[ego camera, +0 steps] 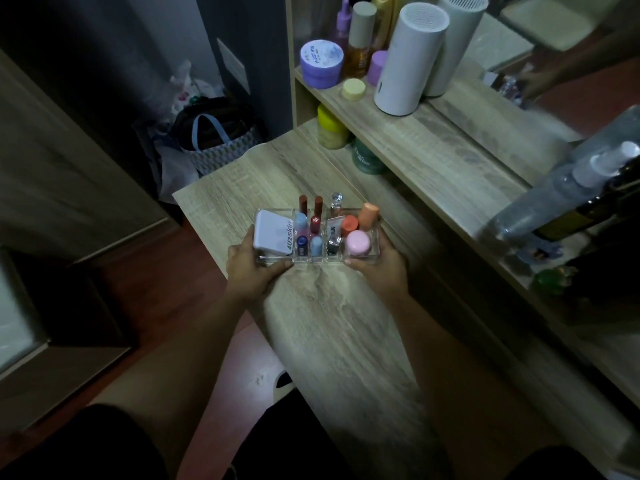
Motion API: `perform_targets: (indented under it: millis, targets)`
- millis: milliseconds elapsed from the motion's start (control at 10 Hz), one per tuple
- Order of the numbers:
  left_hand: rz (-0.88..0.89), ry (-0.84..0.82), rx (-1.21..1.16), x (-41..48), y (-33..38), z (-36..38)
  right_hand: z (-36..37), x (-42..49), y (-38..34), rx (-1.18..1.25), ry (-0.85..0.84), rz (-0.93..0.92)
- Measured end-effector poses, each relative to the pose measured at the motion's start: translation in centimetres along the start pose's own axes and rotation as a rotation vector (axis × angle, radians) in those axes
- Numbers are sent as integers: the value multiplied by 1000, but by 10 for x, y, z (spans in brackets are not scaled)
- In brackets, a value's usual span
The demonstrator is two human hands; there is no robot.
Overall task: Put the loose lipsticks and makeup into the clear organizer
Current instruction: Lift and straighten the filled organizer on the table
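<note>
Clear organizer [360, 255] sits near the tabletop [346, 323] edge, left hand [254, 268] and right hand [375, 271] clasping its ends. Tall lipsticks [318, 206] stand loosely; any tilt risks toppling them, judging from here.

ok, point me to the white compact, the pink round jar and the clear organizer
white compact [272, 235], head view, middle of its lid
pink round jar [357, 242], head view, top of its cap
clear organizer [317, 260], head view, near front wall
</note>
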State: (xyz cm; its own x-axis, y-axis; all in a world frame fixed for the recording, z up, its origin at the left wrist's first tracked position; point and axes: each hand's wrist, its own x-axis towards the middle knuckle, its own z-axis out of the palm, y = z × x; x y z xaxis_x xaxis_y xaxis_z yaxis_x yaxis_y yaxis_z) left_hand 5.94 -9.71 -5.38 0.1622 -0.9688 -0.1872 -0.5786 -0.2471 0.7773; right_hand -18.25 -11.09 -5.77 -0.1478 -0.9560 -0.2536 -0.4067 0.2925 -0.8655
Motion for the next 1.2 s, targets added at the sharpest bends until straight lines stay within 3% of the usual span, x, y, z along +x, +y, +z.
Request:
perform_targets:
  millis: [300,500,600,700,900,1000,1200]
  targets:
    - [43,-48,36,-9,14,-10,-7,-26,-7,-32,117,-17]
    - [137,-81,47,-26,33,-4,-30,-59,3,25,180,6]
    - [221,-143,34,-28,39,5,-43,-83,12,-112,264,5]
    - [273,-206,32,-31,46,14,-52,-100,22,-88,330,37]
    - [391,-383,32,-42,73,42,-69,-144,41,150,464,119]
    - [408,-449,72,-48,78,65,-75,-168,52,162,548,195]
    - [442,-615,58,-64,90,106,-102,-212,62,74,542,452]
